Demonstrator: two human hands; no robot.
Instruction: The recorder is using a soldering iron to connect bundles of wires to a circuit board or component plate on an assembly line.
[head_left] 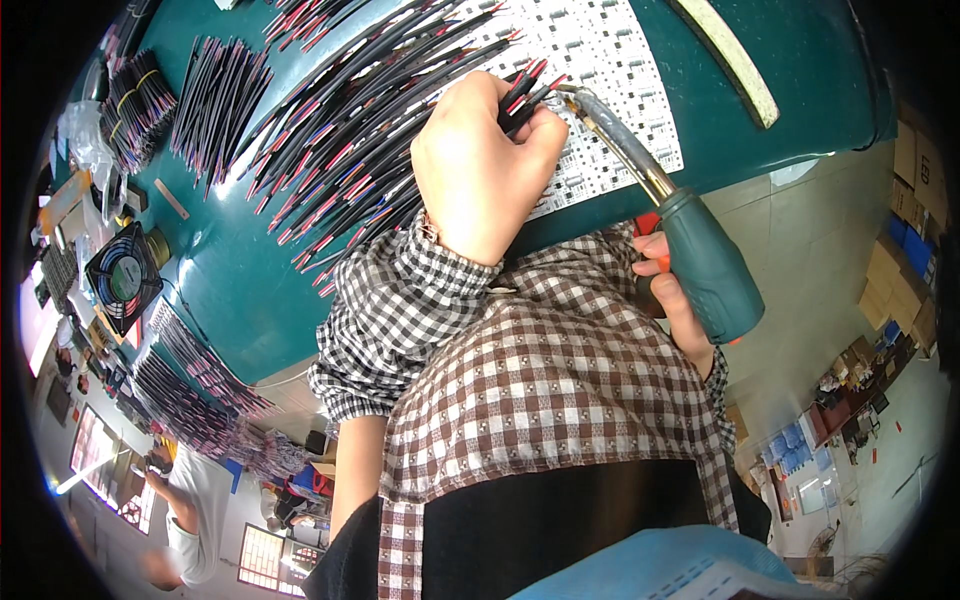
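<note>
- Black cables (350, 165) with red and white ends are spread in a broad slanted heap over the left and middle parts of the green table (820, 100).
- At the far left, a square fan (122, 280) with a black frame is placed near the table's edge; above it, a cable bundle (140, 105) bound with yellow is noted.
- Just right of the bundle, a smaller cable pile (222, 110) is laid out, well sorted in one direction.
- Below these, in the background, a person in a white top (205, 500) is seen.
- At centre, several held cables (520, 100) are gripped by the left hand (490, 160), its thumb and fingers clamped on them; their red ends are pointed up and to the right.
- Beneath that hand, a white panel (630, 130) bearing rows of small dark parts is laid flat.
- To the right, a soldering iron (715, 265) with a green handle is held by the right hand (680, 305), which is closed around the handle and partly hidden by it. The tip is positioned close to the held ends; contact cannot be determined.
- Farther right, a curved pale strip (740, 70) is rested on the table.
- Beyond the table, cardboard boxes (905, 180) are stacked.
</note>
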